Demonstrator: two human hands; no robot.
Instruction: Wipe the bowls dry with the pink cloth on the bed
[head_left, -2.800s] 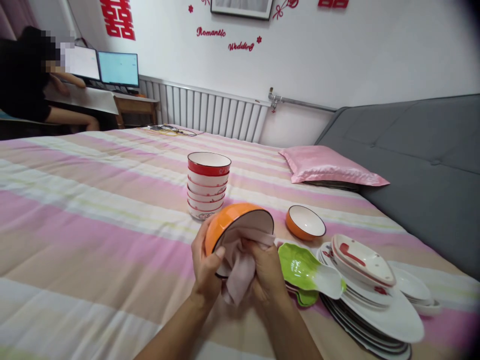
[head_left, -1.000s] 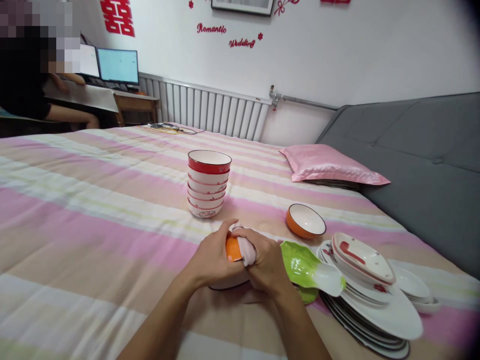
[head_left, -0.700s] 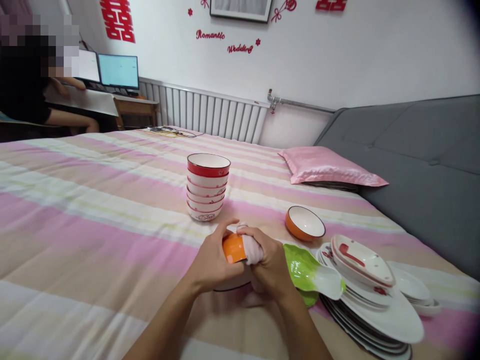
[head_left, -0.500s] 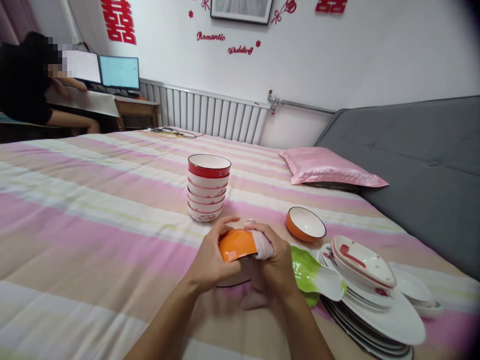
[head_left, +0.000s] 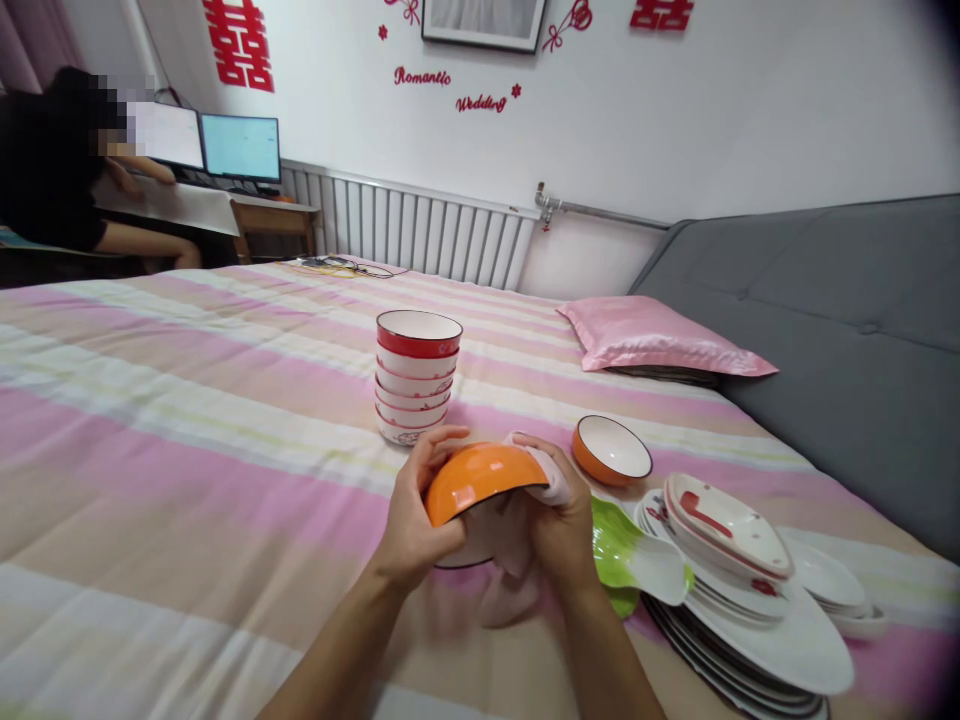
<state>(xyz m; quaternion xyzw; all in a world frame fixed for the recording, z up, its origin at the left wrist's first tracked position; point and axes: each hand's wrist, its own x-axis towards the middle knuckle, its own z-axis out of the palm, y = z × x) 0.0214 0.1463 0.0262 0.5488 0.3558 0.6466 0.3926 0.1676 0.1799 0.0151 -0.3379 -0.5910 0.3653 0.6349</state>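
Observation:
Tilted on its side, an orange bowl with a white inside and dark rim is held between my two hands above the bed. My left hand grips its left edge, thumb at the rim and fingers over the outside. A pale pink cloth is bunched in my right hand, which presses it over the bowl's right rim; the cloth's lower end hangs down inside and below. Just beyond my left hand stands a stack of red and white bowls. Another orange bowl sits upright beyond my right hand.
Right of my right arm lie a green leaf-shaped dish, a pile of plates and small white dishes. A pink pillow rests by the grey headboard. Cables lie at the far edge. A person sits at a desk.
The orange bowl has turned in my hands, so more of its orange outside and white inside shows. My right hand and the cloth have shifted slightly right along the rim.

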